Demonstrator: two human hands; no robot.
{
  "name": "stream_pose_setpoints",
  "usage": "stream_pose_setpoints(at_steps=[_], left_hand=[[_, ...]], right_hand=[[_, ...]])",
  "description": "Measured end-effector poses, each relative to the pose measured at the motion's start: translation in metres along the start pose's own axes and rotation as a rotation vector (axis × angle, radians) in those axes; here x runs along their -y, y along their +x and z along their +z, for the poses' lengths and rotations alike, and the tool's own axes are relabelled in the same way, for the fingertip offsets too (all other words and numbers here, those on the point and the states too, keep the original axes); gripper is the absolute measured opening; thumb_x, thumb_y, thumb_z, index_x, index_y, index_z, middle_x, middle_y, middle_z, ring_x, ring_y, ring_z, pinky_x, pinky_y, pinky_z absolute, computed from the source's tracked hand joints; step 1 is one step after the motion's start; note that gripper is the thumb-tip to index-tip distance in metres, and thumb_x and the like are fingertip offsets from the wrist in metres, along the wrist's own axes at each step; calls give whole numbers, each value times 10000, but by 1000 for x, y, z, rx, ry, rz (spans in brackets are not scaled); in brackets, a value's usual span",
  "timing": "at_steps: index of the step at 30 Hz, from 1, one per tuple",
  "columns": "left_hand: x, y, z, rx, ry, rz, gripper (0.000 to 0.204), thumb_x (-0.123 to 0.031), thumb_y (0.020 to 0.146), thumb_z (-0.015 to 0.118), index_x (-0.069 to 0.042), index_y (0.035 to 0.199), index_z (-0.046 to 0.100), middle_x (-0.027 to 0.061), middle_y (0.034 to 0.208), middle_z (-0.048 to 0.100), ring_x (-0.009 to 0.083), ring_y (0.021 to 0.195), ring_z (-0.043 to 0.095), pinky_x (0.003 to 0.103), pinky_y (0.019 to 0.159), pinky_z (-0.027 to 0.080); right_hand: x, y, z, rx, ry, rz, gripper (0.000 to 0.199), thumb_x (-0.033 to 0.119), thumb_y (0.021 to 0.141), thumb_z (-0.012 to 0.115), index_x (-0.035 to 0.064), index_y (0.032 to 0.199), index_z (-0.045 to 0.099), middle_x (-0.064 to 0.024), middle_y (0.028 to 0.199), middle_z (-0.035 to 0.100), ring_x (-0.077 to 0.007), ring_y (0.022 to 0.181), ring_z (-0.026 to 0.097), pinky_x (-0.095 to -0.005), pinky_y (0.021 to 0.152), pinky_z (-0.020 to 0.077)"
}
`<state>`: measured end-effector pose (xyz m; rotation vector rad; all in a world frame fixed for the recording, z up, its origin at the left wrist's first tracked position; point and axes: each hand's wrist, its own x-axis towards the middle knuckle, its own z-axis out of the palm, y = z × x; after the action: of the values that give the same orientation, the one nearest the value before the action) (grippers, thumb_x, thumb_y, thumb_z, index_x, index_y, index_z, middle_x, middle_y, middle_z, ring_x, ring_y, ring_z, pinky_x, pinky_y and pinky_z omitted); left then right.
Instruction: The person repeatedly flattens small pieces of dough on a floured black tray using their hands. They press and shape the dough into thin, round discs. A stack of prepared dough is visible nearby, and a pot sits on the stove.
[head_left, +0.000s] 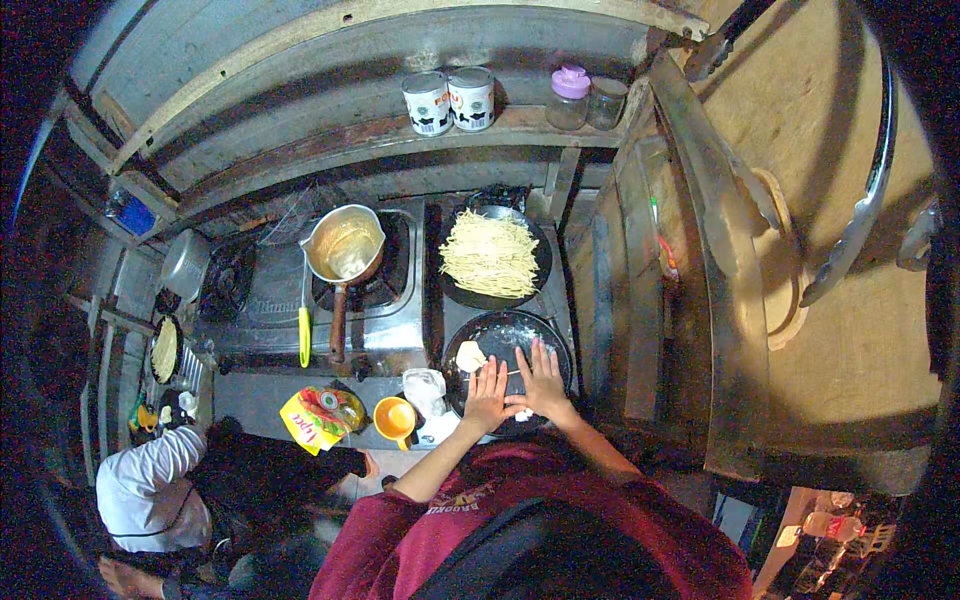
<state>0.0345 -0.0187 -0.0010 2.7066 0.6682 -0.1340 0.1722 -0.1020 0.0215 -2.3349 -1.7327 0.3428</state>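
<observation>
Over a round black tray [503, 330] dusted with white, my left hand [487, 396] and my right hand [542, 383] lie side by side, palms down. Fingers on both are stretched out, and the thumbs meet. A thin pale strand of dough [515, 372] shows between the fingers; the rest of it is hidden under the hands. Touching or just beyond my left fingertips is a pale lump of dough [470, 356]. A small white piece [523, 414] sits by my right wrist. Beyond the tray, many thin pale dough sticks [490, 253] are heaped on a dark round pan [541, 262].
Left of the pan, a saucepan [345, 245] stands on the stove [270, 325], with a yellow-green-handled utensil [305, 335] beside it. Nearer are a yellow packet [312, 420], an orange cup [395, 420] and a white bag [424, 388]. Another person [155, 490] sits at left. Cans [448, 102] stand on the shelf.
</observation>
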Motion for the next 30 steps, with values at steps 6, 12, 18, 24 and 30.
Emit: stream_pose_setpoints(at_steps=[6,12,18,24,30], left_hand=[[-4,-25,-13,159,23,-12,1017,-690,730,431,-18,1395,56,223,1446,-1,330,1349,26,477,1063,45],[6,-11,-2,-196,89,55,993,-676,683,492,19,1348,245,211,1413,214,324,1300,248,506,1032,170],[10,-35,3,-99,140,55,1036,-717,687,445,12,1372,175,174,1442,147,270,1329,180,491,1059,81],[10,-21,-2,-132,168,18,999,-699,696,451,16,1357,229,180,1429,184,267,1326,185,513,1052,72],[12,-45,-9,-106,175,87,1007,-710,673,455,15,1343,257,190,1413,211,278,1305,221,550,1019,134]], right_hand=[[6,-24,2,236,-118,38,1053,626,644,595,65,1399,124,-301,1413,25,-404,1328,39,-493,1061,70],[-8,3,3,-53,-39,-25,1061,642,616,601,36,1380,183,-310,1400,93,-411,1321,85,-492,1058,103],[3,-30,3,185,-172,68,1127,676,567,611,58,1392,155,-309,1407,62,-408,1325,70,-492,1064,54],[-8,-5,5,21,-123,13,1149,707,609,554,-22,1378,109,-287,1419,38,-381,1335,32,-463,1072,24],[0,-27,-4,311,-171,154,1162,700,621,550,-68,1362,89,-242,1438,24,-341,1346,6,-453,1075,-5]])
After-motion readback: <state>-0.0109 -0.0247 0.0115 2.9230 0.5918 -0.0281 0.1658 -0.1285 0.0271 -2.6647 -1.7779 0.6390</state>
